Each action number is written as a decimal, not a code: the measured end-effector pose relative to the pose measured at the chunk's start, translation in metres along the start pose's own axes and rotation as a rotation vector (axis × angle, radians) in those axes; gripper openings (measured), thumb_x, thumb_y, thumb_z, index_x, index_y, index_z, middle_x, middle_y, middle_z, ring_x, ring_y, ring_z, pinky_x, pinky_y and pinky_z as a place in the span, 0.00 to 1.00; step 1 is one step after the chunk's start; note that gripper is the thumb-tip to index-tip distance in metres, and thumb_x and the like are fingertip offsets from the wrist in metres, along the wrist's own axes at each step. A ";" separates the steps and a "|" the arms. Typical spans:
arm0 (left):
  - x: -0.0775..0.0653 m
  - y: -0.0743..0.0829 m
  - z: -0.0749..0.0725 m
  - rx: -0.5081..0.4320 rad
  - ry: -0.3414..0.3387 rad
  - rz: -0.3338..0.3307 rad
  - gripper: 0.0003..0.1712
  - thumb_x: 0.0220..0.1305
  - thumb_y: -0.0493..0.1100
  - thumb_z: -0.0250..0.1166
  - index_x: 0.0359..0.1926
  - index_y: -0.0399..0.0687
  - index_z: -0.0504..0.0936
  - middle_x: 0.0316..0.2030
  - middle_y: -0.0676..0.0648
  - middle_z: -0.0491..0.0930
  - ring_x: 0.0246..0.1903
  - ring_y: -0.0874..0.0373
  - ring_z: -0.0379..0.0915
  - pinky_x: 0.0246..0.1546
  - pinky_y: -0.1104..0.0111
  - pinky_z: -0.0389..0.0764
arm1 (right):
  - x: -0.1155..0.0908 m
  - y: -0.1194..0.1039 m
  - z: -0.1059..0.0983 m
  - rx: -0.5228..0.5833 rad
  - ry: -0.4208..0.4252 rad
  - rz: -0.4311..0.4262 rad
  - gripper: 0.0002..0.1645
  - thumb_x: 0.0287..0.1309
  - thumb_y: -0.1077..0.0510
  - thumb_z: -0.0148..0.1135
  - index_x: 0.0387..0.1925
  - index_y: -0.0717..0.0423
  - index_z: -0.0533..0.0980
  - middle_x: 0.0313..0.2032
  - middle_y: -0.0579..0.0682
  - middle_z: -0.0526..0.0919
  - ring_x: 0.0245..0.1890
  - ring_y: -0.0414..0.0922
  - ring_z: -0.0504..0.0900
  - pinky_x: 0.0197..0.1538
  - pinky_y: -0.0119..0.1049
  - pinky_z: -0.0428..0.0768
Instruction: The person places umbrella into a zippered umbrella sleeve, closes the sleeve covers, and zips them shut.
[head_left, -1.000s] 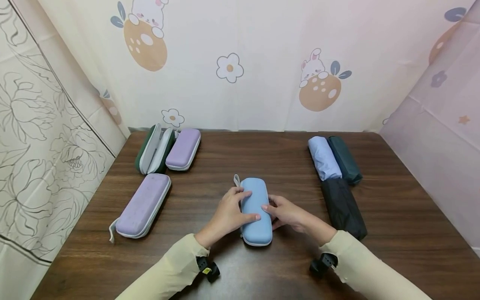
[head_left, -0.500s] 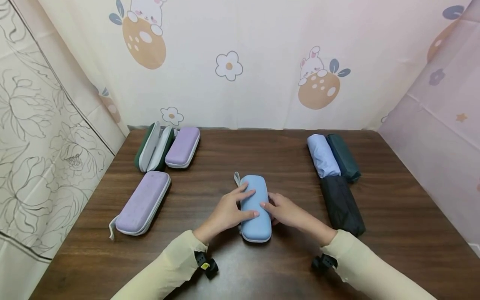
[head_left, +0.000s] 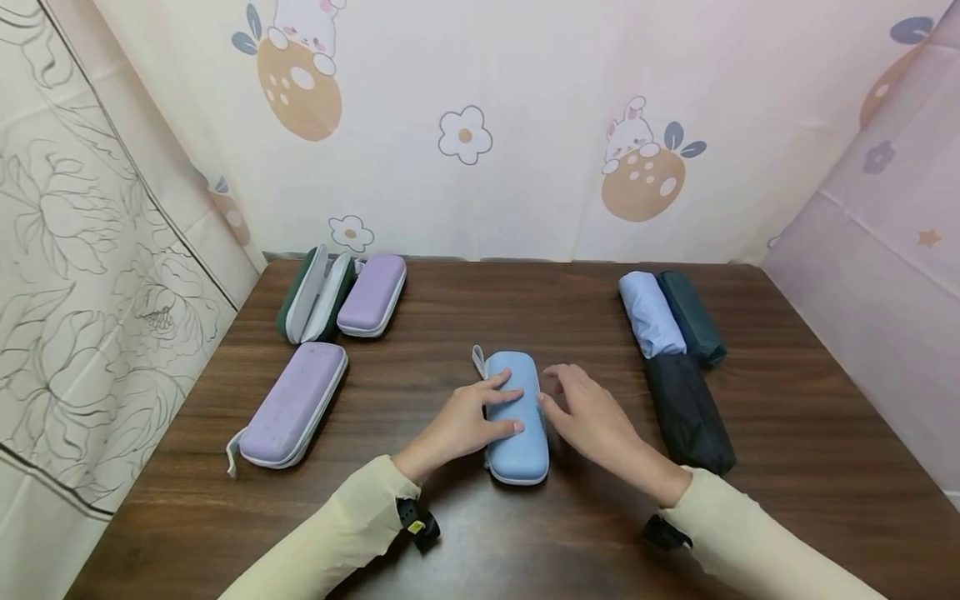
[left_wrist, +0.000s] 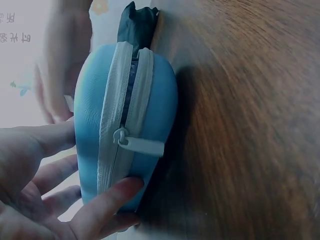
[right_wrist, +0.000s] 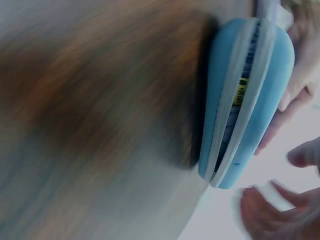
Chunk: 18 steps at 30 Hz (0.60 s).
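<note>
A light blue hard zip case (head_left: 517, 454) lies flat mid-table, with a pale loop at its far end. My left hand (head_left: 468, 421) holds it, with thumb and two fingers over the lid; the left wrist view shows other fingers against its zipped side, beside the zip pull (left_wrist: 142, 146). The zip is partly undone. Through the gap in the right wrist view, dark contents and a yellow label (right_wrist: 240, 91) show. Just right of the case, my right hand (head_left: 600, 421) is raised with loosely bent fingers, holding nothing; it looks blurred in the right wrist view.
At the left stand an open dark green case (head_left: 317, 296) and two lilac zip cases, one farther back (head_left: 371, 296) and one nearer (head_left: 295, 404). Rolled cloth-like bundles lie at the right: light blue (head_left: 651, 312), dark green (head_left: 690, 317) and black (head_left: 688, 412).
My right hand has let go of the blue case's right side and lifted away to the right. The left hand and the case have stayed nearly in place.
</note>
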<state>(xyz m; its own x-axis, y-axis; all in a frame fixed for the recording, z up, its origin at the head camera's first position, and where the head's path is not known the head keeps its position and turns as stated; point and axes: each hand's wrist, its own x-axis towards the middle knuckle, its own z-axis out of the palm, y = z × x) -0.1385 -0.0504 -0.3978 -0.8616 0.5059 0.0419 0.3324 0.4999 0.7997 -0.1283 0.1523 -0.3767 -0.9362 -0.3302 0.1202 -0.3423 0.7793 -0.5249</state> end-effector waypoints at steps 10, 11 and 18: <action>0.003 -0.002 0.001 0.031 0.057 0.036 0.26 0.58 0.42 0.69 0.58 0.45 0.78 0.66 0.44 0.63 0.65 0.47 0.58 0.59 0.57 0.67 | -0.019 -0.028 0.025 -0.389 0.144 -1.077 0.11 0.62 0.63 0.49 0.33 0.56 0.79 0.34 0.47 0.78 0.37 0.44 0.75 0.46 0.37 0.74; 0.003 -0.002 0.001 0.031 0.052 0.033 0.26 0.58 0.43 0.70 0.58 0.45 0.78 0.67 0.44 0.63 0.65 0.48 0.58 0.59 0.57 0.67 | -0.021 -0.031 0.030 -0.459 0.129 -1.113 0.13 0.63 0.63 0.47 0.34 0.57 0.80 0.35 0.48 0.80 0.39 0.45 0.76 0.47 0.37 0.74; 0.001 -0.002 0.002 -0.002 0.055 0.058 0.26 0.57 0.42 0.70 0.58 0.44 0.78 0.66 0.43 0.63 0.65 0.45 0.58 0.60 0.55 0.66 | -0.033 -0.046 0.060 -1.019 0.050 -1.000 0.19 0.62 0.53 0.52 0.48 0.56 0.81 0.44 0.49 0.82 0.41 0.45 0.71 0.41 0.35 0.66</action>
<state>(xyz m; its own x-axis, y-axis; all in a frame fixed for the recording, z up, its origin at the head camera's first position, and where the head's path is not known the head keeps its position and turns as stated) -0.1392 -0.0497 -0.4005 -0.8609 0.4943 0.1207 0.3813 0.4695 0.7963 -0.0766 0.0957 -0.4076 -0.2658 -0.9574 0.1128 -0.7356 0.2770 0.6182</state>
